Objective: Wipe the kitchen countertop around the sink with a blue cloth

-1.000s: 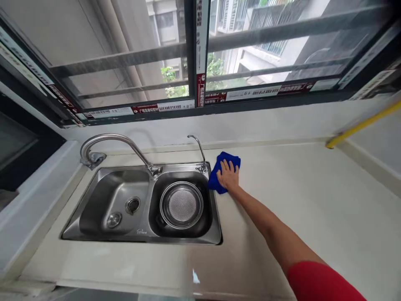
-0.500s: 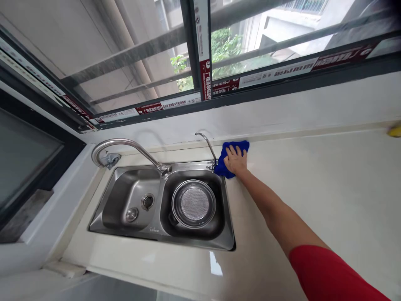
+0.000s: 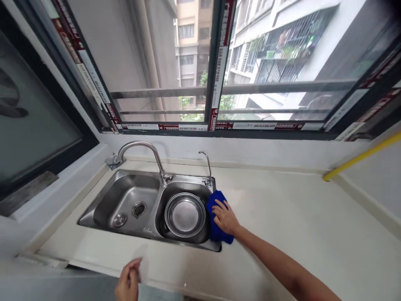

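Note:
My right hand (image 3: pixel 224 217) presses on a blue cloth (image 3: pixel 221 233), with its fingers bent over the fabric. The cloth lies on the counter along the right rim of the steel double sink (image 3: pixel 152 221), partly over that edge. At the front edge of the counter, my left hand (image 3: pixel 127 282) has come into view, away from the sink. Its fingers are loosely curled together, and I see nothing held in them. A round metal strainer (image 3: pixel 185 215) with a perforated bottom sits in the right basin, beside the cloth.
A large curved faucet (image 3: pixel 140 143) rises behind the sink, with a thin small tap (image 3: pixel 208 167) to its right. A grey rag (image 3: pixel 113 161) lies by the left corner. A yellow pipe (image 3: pixel 360 158) meets the counter (image 3: pixel 288 217) at the right. Windows stand behind.
My right hand has drawn the blue cloth from behind the sink corner toward me along the right rim. My left hand has appeared at the bottom. The view has tilted up.

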`<move>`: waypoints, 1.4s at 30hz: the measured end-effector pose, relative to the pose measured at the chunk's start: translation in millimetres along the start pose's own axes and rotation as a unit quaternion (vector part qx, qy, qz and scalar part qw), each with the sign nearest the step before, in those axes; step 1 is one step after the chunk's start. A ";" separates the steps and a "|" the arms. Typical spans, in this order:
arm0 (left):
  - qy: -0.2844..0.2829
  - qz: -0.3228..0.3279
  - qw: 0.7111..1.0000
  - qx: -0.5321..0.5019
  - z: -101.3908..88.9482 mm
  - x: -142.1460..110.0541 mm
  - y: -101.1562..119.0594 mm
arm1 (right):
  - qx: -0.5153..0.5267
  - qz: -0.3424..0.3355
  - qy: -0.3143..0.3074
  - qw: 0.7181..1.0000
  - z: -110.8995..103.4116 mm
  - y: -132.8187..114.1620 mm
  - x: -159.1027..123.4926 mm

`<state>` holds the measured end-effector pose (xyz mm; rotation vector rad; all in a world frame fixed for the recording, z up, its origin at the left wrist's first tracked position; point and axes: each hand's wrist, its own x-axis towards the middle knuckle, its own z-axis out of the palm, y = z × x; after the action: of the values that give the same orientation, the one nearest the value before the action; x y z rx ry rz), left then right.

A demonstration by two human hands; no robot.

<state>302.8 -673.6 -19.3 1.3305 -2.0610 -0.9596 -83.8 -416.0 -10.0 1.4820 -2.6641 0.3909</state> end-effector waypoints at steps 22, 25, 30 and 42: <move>0.018 0.099 0.990 0.096 39.0 14.9 25.8 | -0.010 -0.005 0.000 1.000 13.6 -3.7 -71.6; 0.026 0.101 0.989 0.106 38.4 12.7 26.7 | -0.025 0.036 0.024 0.999 22.5 21.5 -42.9; 0.033 0.098 0.988 0.118 38.2 11.2 27.8 | -0.043 0.129 0.077 0.988 36.4 64.0 14.3; 0.029 0.079 0.985 0.153 37.3 15.1 29.2 | -0.059 0.250 0.096 0.962 45.4 143.2 134.9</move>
<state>253.3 -668.8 -19.4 1.2981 -2.2948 -0.5449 -273.6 -466.8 -56.2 0.6822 -2.8111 0.3709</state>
